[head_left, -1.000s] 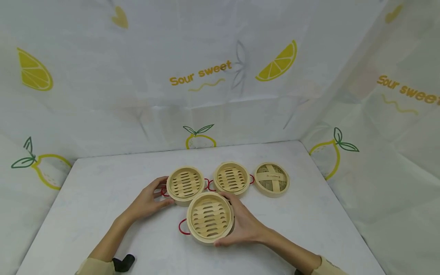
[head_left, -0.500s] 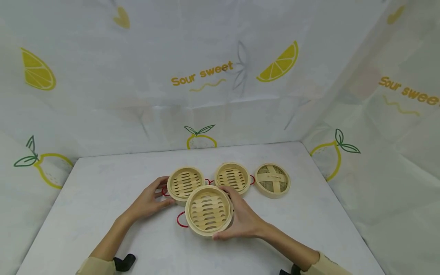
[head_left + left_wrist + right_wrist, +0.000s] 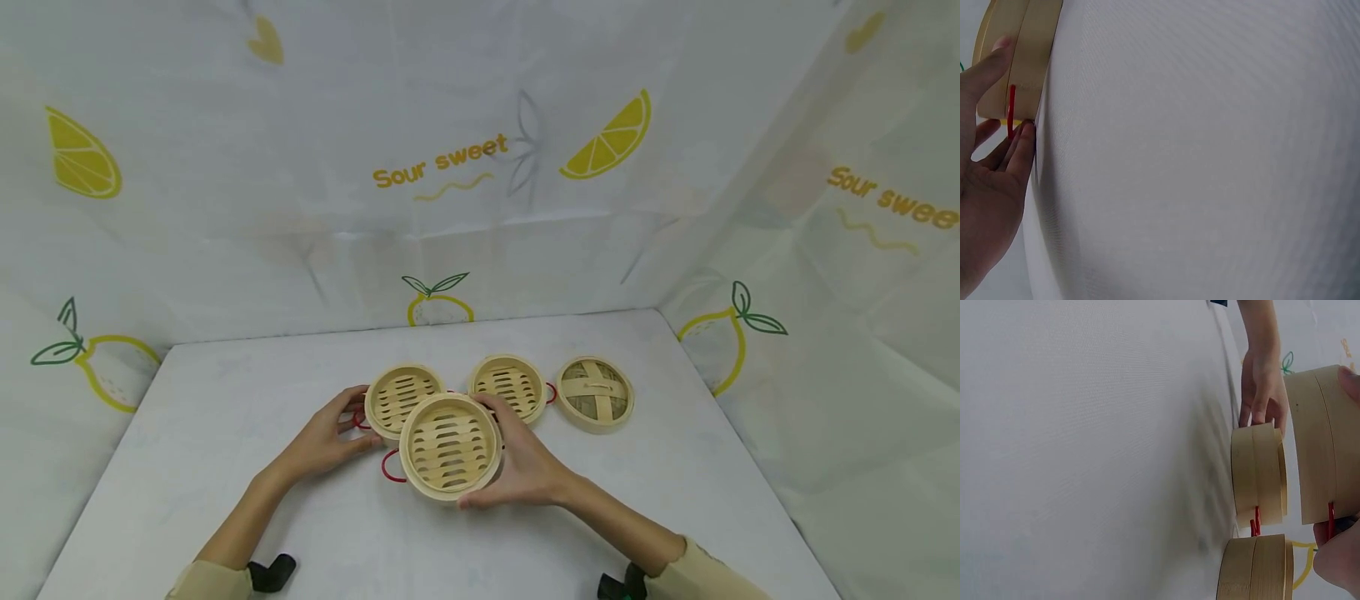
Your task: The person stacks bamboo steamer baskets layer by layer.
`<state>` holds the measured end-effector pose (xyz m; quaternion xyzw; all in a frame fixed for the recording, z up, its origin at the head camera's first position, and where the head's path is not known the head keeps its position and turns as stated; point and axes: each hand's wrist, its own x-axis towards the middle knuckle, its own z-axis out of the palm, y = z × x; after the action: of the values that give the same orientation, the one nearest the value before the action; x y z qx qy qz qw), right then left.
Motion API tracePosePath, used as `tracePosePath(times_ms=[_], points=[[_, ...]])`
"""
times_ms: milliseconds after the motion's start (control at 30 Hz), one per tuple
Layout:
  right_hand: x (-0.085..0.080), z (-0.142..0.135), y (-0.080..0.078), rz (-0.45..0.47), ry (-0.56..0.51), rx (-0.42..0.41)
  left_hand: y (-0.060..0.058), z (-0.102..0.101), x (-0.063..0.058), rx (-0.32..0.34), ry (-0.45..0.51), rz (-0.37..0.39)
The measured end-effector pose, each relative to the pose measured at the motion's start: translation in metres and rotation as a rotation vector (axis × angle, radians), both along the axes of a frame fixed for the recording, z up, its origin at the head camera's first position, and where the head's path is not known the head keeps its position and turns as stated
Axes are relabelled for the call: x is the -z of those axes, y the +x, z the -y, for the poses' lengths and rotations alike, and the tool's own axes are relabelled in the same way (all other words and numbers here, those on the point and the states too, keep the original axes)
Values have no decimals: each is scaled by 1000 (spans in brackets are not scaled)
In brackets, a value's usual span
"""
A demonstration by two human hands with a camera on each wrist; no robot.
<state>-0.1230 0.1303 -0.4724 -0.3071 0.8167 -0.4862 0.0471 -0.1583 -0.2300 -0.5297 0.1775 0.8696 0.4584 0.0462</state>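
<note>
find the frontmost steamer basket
In the head view, the frontmost steamer basket is just left of centre, gripped by the right hand and partly hiding the left basket; the right wrist view shows it off the table.

In the head view, the table spans the lower half of the frame, a backdrop behind it. Just below centre, a row lies on the table: the first basket leftmost, the second basket beside it, the lid rightmost. The third basket is before the first two, overlapping the first's lower right edge in the frame; the right hand is at its right side. The left hand is at the first basket's left side. At the right edge of the right wrist view, the third basket is off the table, apart from the other two.
</note>
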Motion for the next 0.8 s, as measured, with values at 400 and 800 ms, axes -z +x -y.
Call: tracePosePath(times_ms=[400, 800], points=[[-3, 8, -8, -30, 13, 16, 1, 2, 0, -1, -5, 5], [-2, 15, -18, -6, 33, 32, 1, 2, 1, 13, -2, -23]])
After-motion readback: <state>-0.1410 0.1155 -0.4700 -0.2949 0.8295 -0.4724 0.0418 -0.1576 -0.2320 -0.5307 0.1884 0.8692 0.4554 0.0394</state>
